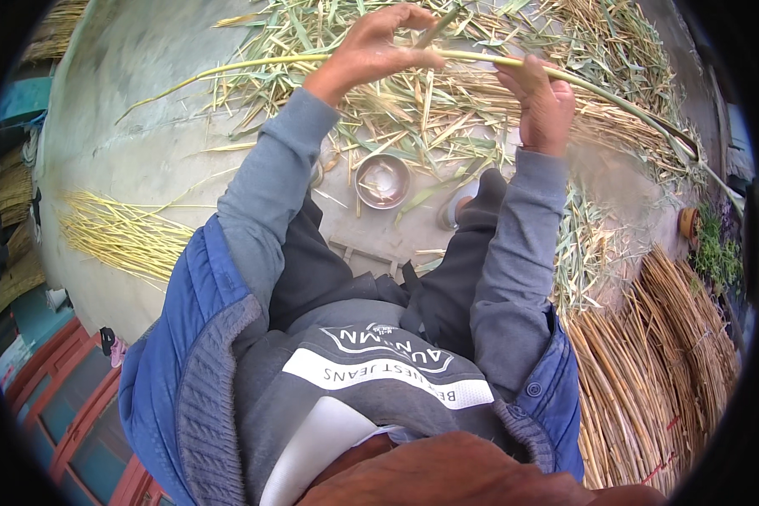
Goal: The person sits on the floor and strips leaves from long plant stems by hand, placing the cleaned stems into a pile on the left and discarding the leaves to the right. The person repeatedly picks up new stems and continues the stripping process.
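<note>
A long, thin green-yellow reed stalk stretches across the far part of the view, bending down toward both ends. My left hand is closed loosely round it, thumb along the stalk and forefinger arched above. A short greenish-brown strip sticks up beside those fingers; whether it is a leaf sheath or a tool I cannot tell. To the right, my right hand pinches the same stalk between thumb and fingers. Its leafy right end droops toward the right edge. Beneath both hands lie loose reed leaves and peelings.
A metal bowl with pale bits inside sits on the floor between my legs. Yellow-green stalks lie in a bundle at left. Thick brown reed bundles lie at right, near a potted plant. A low wooden piece is before me.
</note>
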Demonstrator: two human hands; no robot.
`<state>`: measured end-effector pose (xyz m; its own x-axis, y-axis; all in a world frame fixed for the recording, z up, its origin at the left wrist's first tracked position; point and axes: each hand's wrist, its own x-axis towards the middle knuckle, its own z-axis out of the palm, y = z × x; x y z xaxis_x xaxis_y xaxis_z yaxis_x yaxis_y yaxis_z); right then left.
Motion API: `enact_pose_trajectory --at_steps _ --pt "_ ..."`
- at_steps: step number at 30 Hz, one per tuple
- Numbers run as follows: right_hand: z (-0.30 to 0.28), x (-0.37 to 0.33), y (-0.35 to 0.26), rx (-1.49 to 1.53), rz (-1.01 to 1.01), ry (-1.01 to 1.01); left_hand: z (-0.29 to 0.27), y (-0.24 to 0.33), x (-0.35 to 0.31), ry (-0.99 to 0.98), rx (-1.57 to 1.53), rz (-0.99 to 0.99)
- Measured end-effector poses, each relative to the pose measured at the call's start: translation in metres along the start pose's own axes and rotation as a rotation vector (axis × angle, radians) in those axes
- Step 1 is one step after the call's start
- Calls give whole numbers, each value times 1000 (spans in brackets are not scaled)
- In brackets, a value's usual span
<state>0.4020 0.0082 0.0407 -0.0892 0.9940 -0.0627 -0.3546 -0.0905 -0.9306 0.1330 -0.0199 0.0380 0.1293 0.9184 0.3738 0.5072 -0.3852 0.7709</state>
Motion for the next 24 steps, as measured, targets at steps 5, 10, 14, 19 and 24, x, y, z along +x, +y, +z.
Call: enact_pose_trajectory --at_steps 5,10,14,19,24 --pt "-6 5 -5 -9 -69 42 -20 -5 -6 -259 36 -228" --pt "-5 4 -9 -11 -86 2 -6 -5 -6 -180 -93 -190" --pt "-3 1 -12 -36 -80 3 -5 -3 -6 -98 -259 -297" --pt "-6 -1 -14 -23 -68 -70 -15 -19 -7 49 -527 -415" --pt "-24 1 -15 -57 -130 -30 -57 -70 -4 486 -928 -489"
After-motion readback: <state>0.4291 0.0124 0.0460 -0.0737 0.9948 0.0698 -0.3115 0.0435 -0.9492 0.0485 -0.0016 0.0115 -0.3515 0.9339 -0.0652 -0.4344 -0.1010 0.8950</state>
